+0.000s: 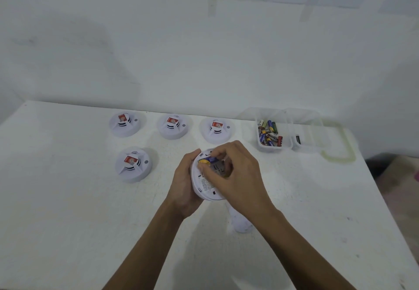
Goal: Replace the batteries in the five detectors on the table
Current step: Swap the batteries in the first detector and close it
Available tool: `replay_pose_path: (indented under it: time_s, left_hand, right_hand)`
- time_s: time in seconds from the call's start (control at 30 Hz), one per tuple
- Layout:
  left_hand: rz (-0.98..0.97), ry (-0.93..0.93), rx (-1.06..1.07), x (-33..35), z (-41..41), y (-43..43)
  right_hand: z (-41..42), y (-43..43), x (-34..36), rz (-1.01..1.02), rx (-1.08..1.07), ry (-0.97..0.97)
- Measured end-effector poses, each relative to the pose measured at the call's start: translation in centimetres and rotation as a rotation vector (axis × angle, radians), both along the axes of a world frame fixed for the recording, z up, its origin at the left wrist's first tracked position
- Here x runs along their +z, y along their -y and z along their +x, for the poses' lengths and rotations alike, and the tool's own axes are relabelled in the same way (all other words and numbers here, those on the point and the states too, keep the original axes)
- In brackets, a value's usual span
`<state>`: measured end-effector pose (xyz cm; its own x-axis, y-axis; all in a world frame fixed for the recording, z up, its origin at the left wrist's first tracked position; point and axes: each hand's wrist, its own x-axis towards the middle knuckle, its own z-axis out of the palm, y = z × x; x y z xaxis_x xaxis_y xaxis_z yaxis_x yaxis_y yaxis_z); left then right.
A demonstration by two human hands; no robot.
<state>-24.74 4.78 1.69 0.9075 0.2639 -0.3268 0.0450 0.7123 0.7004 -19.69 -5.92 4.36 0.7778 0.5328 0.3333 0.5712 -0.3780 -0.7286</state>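
My left hand point(184, 187) grips a white round detector point(205, 186) turned back side up, above the table's middle. Its battery bay is uncovered. A blue and yellow battery point(207, 160) lies at the bay's top edge, and the fingertips of my right hand point(238, 174) are pinched on it. A white cover piece point(241, 224) lies on the table under my right wrist. Three detectors stand in a far row point(124, 124), point(173, 126), point(216, 130), and a further one point(132, 165) sits nearer on the left, each with a red sticker on top.
A clear plastic tub point(273, 148) with several batteries stands at the far right. Beside it is a second clear tub point(308, 131) holding one dark battery point(298, 139), with a lid point(339, 144) lying behind. The white table point(68, 199) meets the wall at the back.
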Motion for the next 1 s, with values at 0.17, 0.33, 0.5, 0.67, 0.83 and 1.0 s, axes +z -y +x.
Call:
replay_pose_path:
  time_s: [0.17,0.33,0.5,0.67,0.83,1.0]
  left_hand:
    - [0.053,0.004,0.028,-0.2,-0.4,0.0]
    - [0.119,0.005,0.053,-0.4,-0.9,0.4]
    - [0.102,0.003,0.055,-0.2,-1.2,0.1]
    - [0.012,0.026,0.07,0.6,-1.4,0.1]
    - [-0.058,0.07,0.064,1.1,-1.4,0.1]
    - [-0.087,0.049,0.055,0.8,-1.5,-0.1]
  right_hand:
    - [0.6,0.0,1.9,-0.136,0.027,-0.278]
    - [1.0,-0.1,3.3,-0.281,0.044,-0.317]
    - [0.6,-0.3,3.6,-0.291,0.018,-0.304]
    - [-0.7,-0.3,3.8,-0.154,0.052,-0.261]
    - [-1.4,0.3,3.6,0.021,0.077,-0.279]
    - [-2.0,0.5,2.7,0.073,0.061,-0.265]
